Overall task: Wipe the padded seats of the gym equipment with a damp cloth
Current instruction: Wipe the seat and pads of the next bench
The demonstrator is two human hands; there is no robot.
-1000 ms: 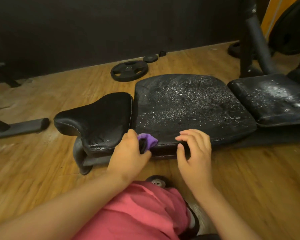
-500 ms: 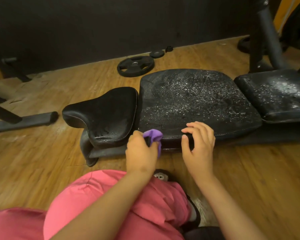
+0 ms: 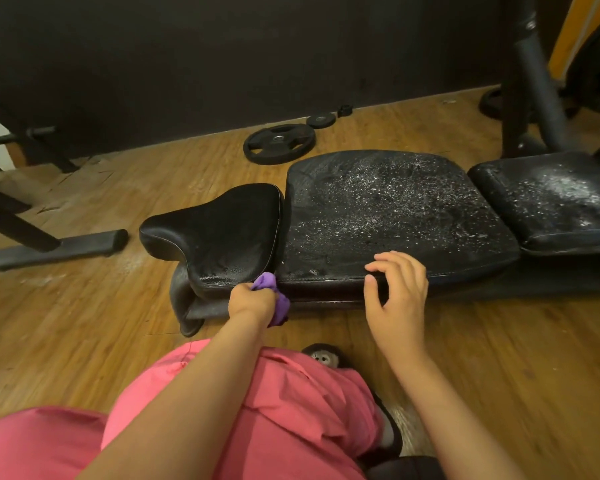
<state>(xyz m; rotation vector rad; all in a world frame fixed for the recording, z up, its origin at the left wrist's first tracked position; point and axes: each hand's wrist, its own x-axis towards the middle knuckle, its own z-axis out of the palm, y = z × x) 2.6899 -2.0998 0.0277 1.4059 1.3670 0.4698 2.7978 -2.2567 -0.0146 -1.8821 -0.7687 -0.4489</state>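
Wood floor (image 3: 84,306); left hand (image 3: 248,301) around half-hidden purple cloth (image 3: 282,303), right hand (image 3: 397,299) relaxed on seat pad (image 3: 378,209).

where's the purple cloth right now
In the head view the purple cloth is bunched in the left hand, left of centre, at the front of the gap between the saddle-shaped pad and the wide middle pad.
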